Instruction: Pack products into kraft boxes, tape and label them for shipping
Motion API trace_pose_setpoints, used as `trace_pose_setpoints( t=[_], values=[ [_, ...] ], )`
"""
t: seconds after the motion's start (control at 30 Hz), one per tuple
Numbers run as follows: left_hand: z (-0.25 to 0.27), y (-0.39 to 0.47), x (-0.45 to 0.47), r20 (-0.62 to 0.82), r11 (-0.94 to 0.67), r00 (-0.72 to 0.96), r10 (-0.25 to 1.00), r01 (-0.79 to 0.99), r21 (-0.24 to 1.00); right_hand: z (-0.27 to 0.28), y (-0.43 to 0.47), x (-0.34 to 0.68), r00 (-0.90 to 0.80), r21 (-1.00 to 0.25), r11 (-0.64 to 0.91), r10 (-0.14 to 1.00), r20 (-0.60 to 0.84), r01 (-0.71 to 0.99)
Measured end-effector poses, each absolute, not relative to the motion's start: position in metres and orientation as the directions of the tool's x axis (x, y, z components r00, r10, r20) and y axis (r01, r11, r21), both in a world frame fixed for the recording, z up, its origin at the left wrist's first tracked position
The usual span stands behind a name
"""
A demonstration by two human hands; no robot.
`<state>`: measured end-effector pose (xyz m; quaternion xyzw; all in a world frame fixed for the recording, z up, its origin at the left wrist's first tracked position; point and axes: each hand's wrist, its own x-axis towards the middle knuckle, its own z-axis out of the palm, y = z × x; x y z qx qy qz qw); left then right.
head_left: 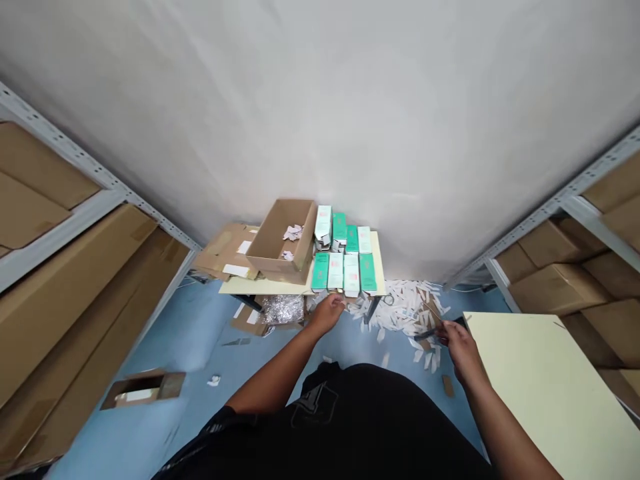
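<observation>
My left hand (327,315) is at the front edge of a small cream table (287,287), its fingers curled just below the open end of a white box (335,270). Whatever the fingertips grip there is too small to make out. Around that box lie several green boxes (367,270) and white boxes (324,219), in two rows, some with open end flaps. Off to the right, my right hand (457,340) is closed by the corner of a second table, with a thin strip seeming to stick out at its fingertips; its kind is unclear.
An open carton (260,261) with crumpled paper stands beside flattened cardboard (220,250). White paper scraps (400,313) litter the blue floor. A pale tabletop (540,373) is at right. Shelves with cartons (75,287) line both sides; a small open carton (145,390) lies at left.
</observation>
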<state>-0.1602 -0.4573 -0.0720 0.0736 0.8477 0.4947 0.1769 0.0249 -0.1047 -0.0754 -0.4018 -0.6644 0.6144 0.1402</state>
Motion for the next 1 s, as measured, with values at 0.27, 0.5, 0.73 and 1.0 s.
trace_pose_setpoints(
  t=[0.27, 0.5, 0.73, 1.0],
  values=[
    [-0.097, -0.542, -0.252, -0.268, 0.655, -0.946, 0.185, -0.085, 0.751, -0.1, -0.202, -0.098, -0.788, -0.831, 0.215, 0.503, -0.356, 0.513],
    [-0.109, -0.499, -0.261, -0.272, 0.58, -0.923, 0.273, -0.067, 0.812, -0.136, -0.182, -0.182, -0.556, -0.627, 0.02, 0.487, -0.674, 0.779],
    [-0.106, -0.46, -0.269, -0.275, 0.619, -0.941, 0.196, -0.099, 0.779, -0.183, -0.182, -0.251, -0.561, -0.593, -0.09, 0.238, -0.793, 0.8],
    [-0.099, -0.416, -0.267, -0.304, 0.583, -0.951, 0.056, -0.216, 0.783, -0.199, -0.172, -0.267, -0.571, -0.574, -0.199, 0.077, -0.817, 0.794]
  ],
)
